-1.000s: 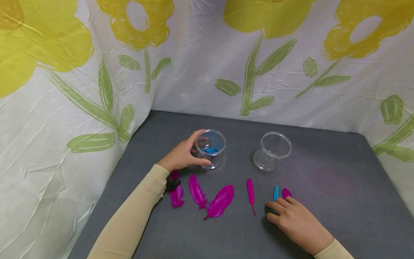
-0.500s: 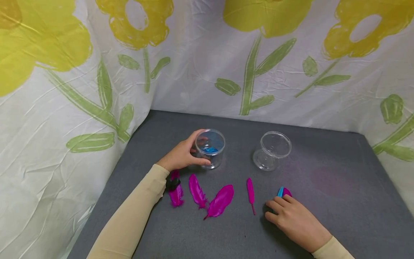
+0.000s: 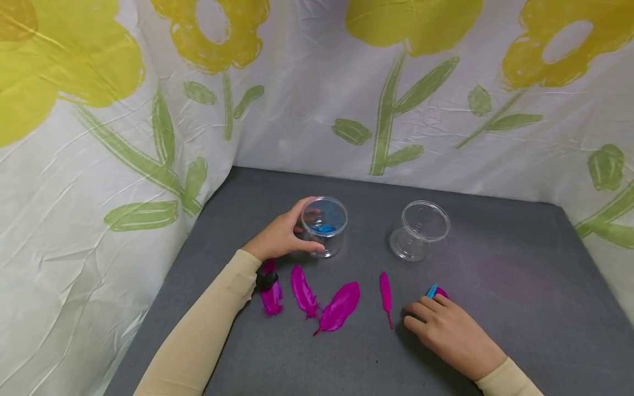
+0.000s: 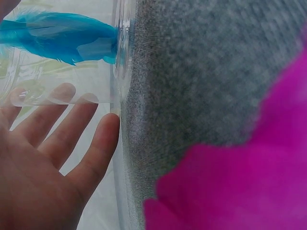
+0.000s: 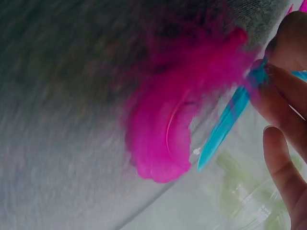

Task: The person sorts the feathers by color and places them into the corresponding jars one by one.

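Blue feather (image 5: 222,129), partly hidden

- Head view: set above the near side, facing forward and down; widest of the three, taking in the dark grey cloth-like tabletop (image 3: 346,363), both hands and the white fabric backdrop with yellow flowers (image 3: 297,93)
- Left wrist view: close and low, turned sideways, facing along the left hand (image 4: 53,177) to the clear round plastic jar (image 4: 91,79); shares both with the head view
- Right wrist view: close, also sideways, facing the right hand (image 3: 453,333) and the slim blue feather (image 5: 223,127); shares these and the backdrop with the head view
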`<state>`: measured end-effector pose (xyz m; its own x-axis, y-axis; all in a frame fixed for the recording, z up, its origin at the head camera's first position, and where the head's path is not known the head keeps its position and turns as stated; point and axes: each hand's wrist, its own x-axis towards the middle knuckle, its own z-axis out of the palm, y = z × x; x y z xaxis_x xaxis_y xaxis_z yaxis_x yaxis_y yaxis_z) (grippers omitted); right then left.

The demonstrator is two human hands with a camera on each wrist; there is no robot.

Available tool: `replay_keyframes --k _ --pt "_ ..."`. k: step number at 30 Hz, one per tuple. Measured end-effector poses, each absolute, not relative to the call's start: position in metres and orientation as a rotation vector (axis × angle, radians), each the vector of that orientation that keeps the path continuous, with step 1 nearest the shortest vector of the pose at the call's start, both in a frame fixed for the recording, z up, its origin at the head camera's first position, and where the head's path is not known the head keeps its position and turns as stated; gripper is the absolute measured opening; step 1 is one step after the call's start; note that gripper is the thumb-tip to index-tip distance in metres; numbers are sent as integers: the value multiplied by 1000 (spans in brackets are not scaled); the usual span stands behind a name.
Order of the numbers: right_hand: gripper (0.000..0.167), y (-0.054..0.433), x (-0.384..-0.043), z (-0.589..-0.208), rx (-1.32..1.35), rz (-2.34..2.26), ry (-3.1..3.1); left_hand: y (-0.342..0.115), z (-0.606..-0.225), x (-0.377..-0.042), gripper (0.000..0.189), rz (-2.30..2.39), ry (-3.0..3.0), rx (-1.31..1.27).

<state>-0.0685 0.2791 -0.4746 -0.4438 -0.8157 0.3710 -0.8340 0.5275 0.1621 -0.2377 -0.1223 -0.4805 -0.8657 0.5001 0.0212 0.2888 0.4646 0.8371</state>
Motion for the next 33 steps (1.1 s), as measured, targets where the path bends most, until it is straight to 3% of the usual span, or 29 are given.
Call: replay_keyframes --k 7,15,22,27,33 --pt "35 270 -74 -470 1260 268 -2382 -123 -476 -236 111 1353 2486 654" --pt "13 254 -87 -456 1266 644 -2333 -123 -478 -237 112 1351 2489 655" --pt "6 237 -93 -453 1245 941 -2296 -123 -480 -236 111 1350 2477 675" --pt "37 225 -98 -446 1198 1150 -2288 -123 -479 -235 111 1351 2480 674" --pt "41 215 -107 -428 1110 1341 -2315 -122 -478 -236 110 1357 2489 671"
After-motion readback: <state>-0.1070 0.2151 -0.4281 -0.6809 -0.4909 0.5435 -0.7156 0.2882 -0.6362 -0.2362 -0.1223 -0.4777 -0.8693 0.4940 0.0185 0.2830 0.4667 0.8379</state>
